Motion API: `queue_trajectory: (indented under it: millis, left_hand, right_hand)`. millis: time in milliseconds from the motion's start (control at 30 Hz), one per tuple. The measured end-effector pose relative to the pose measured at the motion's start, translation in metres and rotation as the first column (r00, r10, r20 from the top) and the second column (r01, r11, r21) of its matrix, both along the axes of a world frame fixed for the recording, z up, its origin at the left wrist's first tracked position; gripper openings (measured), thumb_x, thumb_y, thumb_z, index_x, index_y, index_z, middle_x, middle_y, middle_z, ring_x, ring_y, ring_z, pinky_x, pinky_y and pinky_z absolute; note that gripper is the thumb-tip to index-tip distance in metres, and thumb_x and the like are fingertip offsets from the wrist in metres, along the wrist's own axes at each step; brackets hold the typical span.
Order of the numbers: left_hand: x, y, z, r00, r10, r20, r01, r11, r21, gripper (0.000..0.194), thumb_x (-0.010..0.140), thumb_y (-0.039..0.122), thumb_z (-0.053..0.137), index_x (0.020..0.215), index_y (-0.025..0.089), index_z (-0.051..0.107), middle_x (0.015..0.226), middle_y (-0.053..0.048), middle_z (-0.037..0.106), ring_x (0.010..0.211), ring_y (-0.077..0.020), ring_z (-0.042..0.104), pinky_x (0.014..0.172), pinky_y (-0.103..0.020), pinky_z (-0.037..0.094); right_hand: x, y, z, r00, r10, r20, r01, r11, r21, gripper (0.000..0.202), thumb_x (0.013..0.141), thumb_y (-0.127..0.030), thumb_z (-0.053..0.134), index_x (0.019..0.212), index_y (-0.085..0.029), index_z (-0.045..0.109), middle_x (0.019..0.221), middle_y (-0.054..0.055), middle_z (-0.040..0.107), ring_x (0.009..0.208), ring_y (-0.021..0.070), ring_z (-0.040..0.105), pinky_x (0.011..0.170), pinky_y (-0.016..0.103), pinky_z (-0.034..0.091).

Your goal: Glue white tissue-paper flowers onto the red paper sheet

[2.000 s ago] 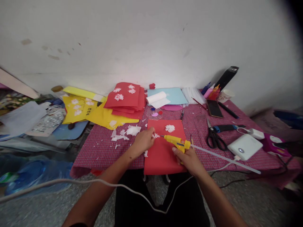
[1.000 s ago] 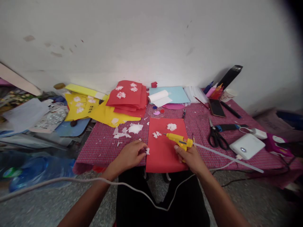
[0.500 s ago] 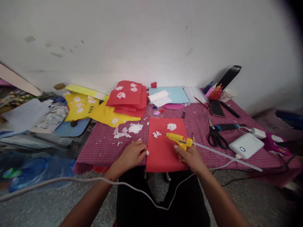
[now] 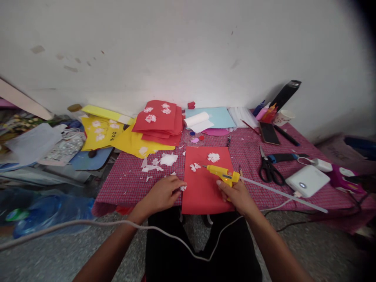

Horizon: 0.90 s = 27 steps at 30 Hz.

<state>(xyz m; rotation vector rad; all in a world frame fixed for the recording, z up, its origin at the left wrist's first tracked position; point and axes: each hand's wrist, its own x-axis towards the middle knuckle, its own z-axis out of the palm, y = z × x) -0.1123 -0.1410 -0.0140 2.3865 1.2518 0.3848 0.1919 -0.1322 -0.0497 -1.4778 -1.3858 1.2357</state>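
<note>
My right hand [image 4: 236,194] is wrapped round the handle of a yellow hot glue gun [image 4: 219,171], with a long translucent glue stick [image 4: 282,192] coming out of its back. The nozzle points left over a red sheet of paper [image 4: 199,197], close to a small white paper flower [image 4: 194,167]. A fuller white flower [image 4: 213,157] sits higher on the sheet. At the sheet's left edge, my left hand [image 4: 163,194] has its thumb and forefinger closed on a small white paper piece [image 4: 183,188]. White paper scraps [image 4: 169,159] lie beyond that hand.
Red cards [image 4: 158,121] with white flowers are stacked at the back, beside yellow sheets [image 4: 132,143]. Scissors [image 4: 269,170], a phone [image 4: 268,133] and a white power bank [image 4: 307,181] lie right on the checked cloth [image 4: 117,188]. A white cable [image 4: 164,235] crosses in front of my lap.
The left forefinger has stretched out to the right over the small paper piece at the red sheet's edge. My right hand and the glue gun stay almost still.
</note>
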Motion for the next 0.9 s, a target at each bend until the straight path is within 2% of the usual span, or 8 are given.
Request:
queue_trajectory:
  millis: [200, 367, 500, 567, 667, 767, 900]
  left_hand:
    - [-0.001, 0.003, -0.010, 1.000, -0.003, -0.008, 0.003, 1.000, 0.025, 0.015, 0.094, 0.023, 0.054, 0.101, 0.021, 0.067, 0.100, -0.005, 0.066, 0.096, -0.0196, 0.060, 0.088, -0.034, 0.049]
    - [-0.001, 0.005, -0.018, 1.000, -0.020, 0.022, 0.019, 0.999, 0.046, 0.019, 0.098, 0.022, 0.050, 0.093, 0.019, 0.068, 0.094, -0.005, 0.066, 0.093, -0.0186, 0.060, 0.084, -0.031, 0.048]
    - [-0.003, 0.002, -0.014, 0.989, 0.033, 0.146, -0.038, 0.999, 0.033, 0.020, 0.098, 0.024, 0.051, 0.094, 0.019, 0.070, 0.093, -0.005, 0.068, 0.092, -0.0176, 0.061, 0.084, -0.031, 0.048]
    - [-0.004, -0.001, -0.009, 0.970, 0.084, 0.227, -0.083, 0.996, -0.013, 0.018, 0.097, 0.024, 0.053, 0.093, 0.019, 0.070, 0.092, -0.004, 0.069, 0.090, -0.0167, 0.063, 0.083, -0.030, 0.048]
    - [-0.005, -0.004, 0.000, 0.932, 0.206, 0.298, -0.166, 0.974, -0.152, 0.016, 0.094, 0.026, 0.058, 0.090, 0.020, 0.072, 0.090, -0.002, 0.072, 0.086, -0.0157, 0.065, 0.079, -0.028, 0.048]
    - [-0.003, -0.004, 0.005, 0.886, 0.338, 0.316, -0.238, 0.919, -0.315, 0.016, 0.091, 0.030, 0.060, 0.089, 0.020, 0.072, 0.089, -0.001, 0.073, 0.082, -0.0154, 0.065, 0.075, -0.027, 0.048]
    - [0.000, -0.001, 0.005, 0.822, 0.451, 0.348, -0.267, 0.845, -0.464, 0.018, 0.089, 0.035, 0.061, 0.088, 0.019, 0.070, 0.077, 0.000, 0.070, 0.070, -0.0136, 0.061, 0.064, -0.024, 0.045]
  right_hand:
    - [0.000, 0.000, -0.001, 0.999, 0.023, 0.034, -0.024, 1.000, 0.005, 0.041, 0.086, -0.057, 0.062, 0.066, -0.022, 0.062, 0.045, -0.001, 0.054, 0.044, 0.0156, 0.051, 0.052, 0.030, 0.044]
    - [0.000, 0.000, 0.001, 0.997, 0.036, 0.070, -0.037, 0.999, 0.015, 0.042, 0.087, -0.056, 0.060, 0.064, -0.022, 0.061, 0.046, 0.000, 0.056, 0.045, 0.0157, 0.052, 0.053, 0.031, 0.045]
    - [0.000, 0.001, 0.003, 0.997, 0.047, 0.068, -0.048, 0.999, 0.017, 0.042, 0.087, -0.056, 0.060, 0.064, -0.021, 0.062, 0.046, 0.000, 0.057, 0.045, 0.0160, 0.052, 0.053, 0.031, 0.046]
    - [0.000, 0.001, 0.003, 0.996, 0.046, 0.075, -0.047, 0.999, 0.023, 0.042, 0.087, -0.056, 0.060, 0.063, -0.021, 0.062, 0.045, 0.000, 0.056, 0.047, 0.0168, 0.054, 0.056, 0.032, 0.048]
    - [0.001, 0.001, 0.004, 0.994, 0.065, 0.091, -0.067, 0.998, 0.017, 0.043, 0.088, -0.056, 0.058, 0.060, -0.022, 0.060, 0.045, 0.000, 0.056, 0.049, 0.0173, 0.056, 0.061, 0.033, 0.049]
    - [0.000, 0.001, 0.007, 0.994, 0.077, 0.082, -0.077, 0.997, 0.002, 0.045, 0.087, -0.058, 0.058, 0.060, -0.022, 0.058, 0.046, 0.000, 0.056, 0.047, 0.0164, 0.054, 0.060, 0.033, 0.048]
    - [-0.002, 0.001, 0.012, 0.995, 0.073, 0.068, -0.073, 0.997, -0.005, 0.046, 0.086, -0.059, 0.058, 0.058, -0.023, 0.056, 0.044, -0.001, 0.054, 0.044, 0.0161, 0.050, 0.062, 0.036, 0.049]
